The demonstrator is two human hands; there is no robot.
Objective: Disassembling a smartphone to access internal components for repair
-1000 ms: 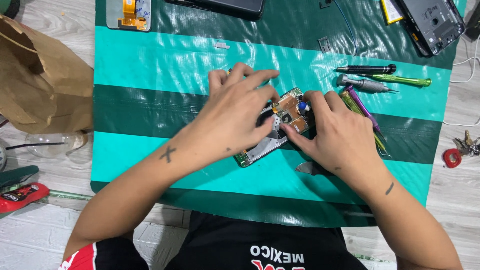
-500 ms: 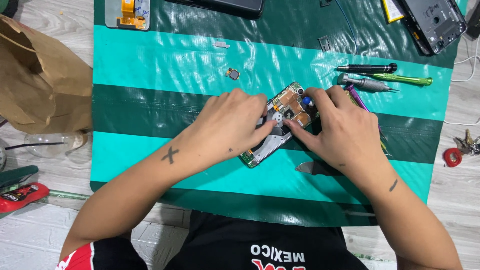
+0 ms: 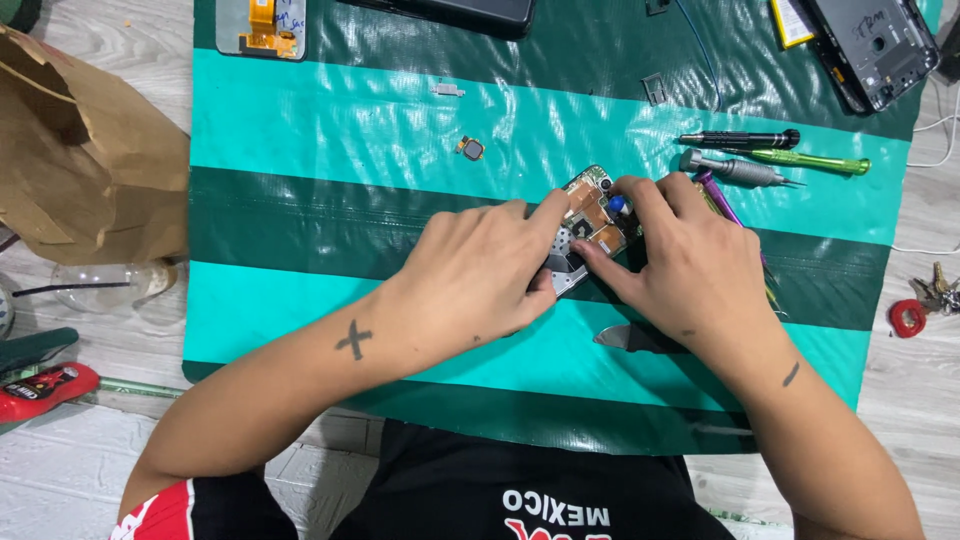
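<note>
An opened phone [image 3: 588,222] with its circuit board bare lies on the green striped mat [image 3: 330,130]. My left hand [image 3: 480,275] rests over the phone's lower half, forefinger pressing on the board. My right hand [image 3: 690,265] grips the phone's right side, thumb and forefinger pinching near a small blue part at the top. A small loose round part [image 3: 471,149] lies on the mat just above and left of the hands. Much of the phone is hidden under both hands.
Screwdrivers [image 3: 740,140] and a green prying tool [image 3: 810,160] lie right of the phone. A phone frame [image 3: 875,45] sits at the top right, a screen part [image 3: 262,25] top left. A brown paper bag [image 3: 80,160] stands left; keys [image 3: 925,300] lie right.
Both hands and the phone have shifted slightly right and up. My left hand drew back, uncovering the small round part on the mat.
</note>
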